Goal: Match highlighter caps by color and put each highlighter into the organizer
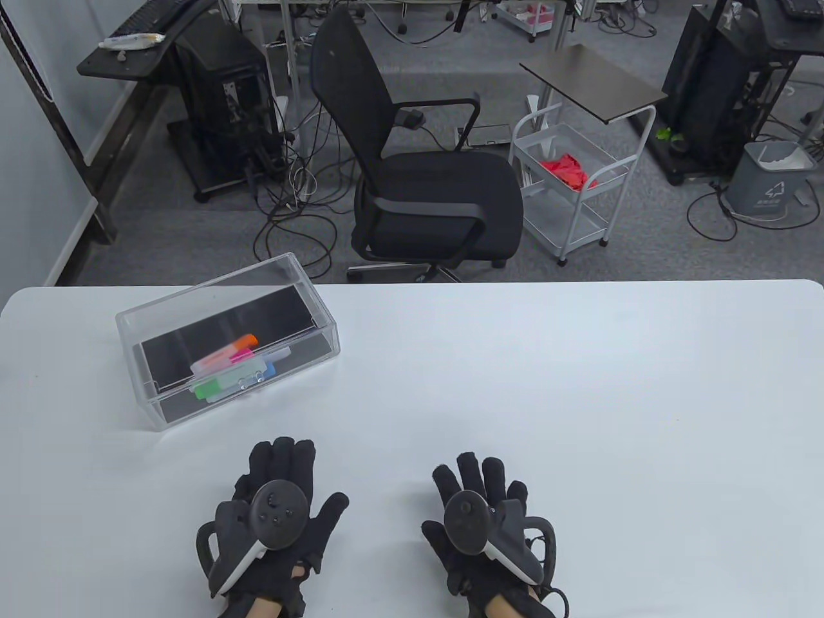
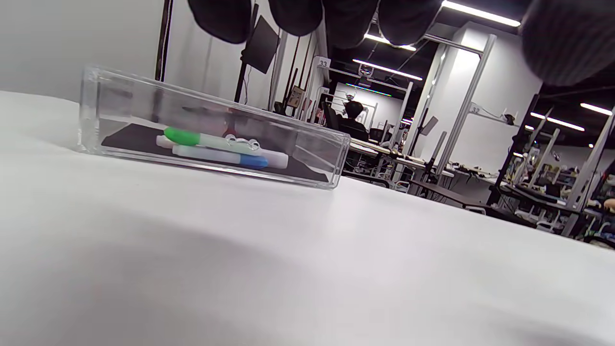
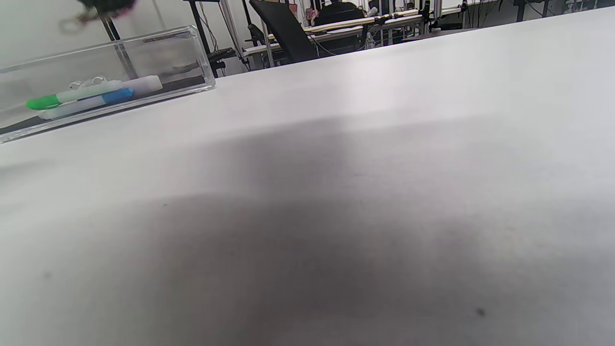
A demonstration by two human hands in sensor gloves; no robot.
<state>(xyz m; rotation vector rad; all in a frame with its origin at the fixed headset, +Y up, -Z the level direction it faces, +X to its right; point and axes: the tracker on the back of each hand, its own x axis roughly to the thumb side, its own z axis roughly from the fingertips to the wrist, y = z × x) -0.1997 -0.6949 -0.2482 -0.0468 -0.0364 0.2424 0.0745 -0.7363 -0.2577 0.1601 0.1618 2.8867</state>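
A clear plastic organizer [image 1: 164,309] with a dark floor stands at the table's left. Inside it lie several capped highlighters: an orange one [image 1: 241,341], a pink one [image 1: 241,355], a green one [image 1: 207,389] and a blue one [image 1: 269,370]. The left wrist view shows the organizer [image 2: 331,158] with the green highlighter [image 2: 182,136] and the blue highlighter [image 2: 252,161]; so does the right wrist view, with the organizer [image 3: 202,62], green [image 3: 43,102] and blue [image 3: 115,95]. My left hand [image 1: 283,467] and right hand [image 1: 479,479] lie flat on the table near its front edge, fingers straight, holding nothing.
The white table [image 1: 547,386] spreads wide to the right of the organizer. Beyond its far edge stand a black office chair [image 1: 425,187] and a white wire cart [image 1: 570,187].
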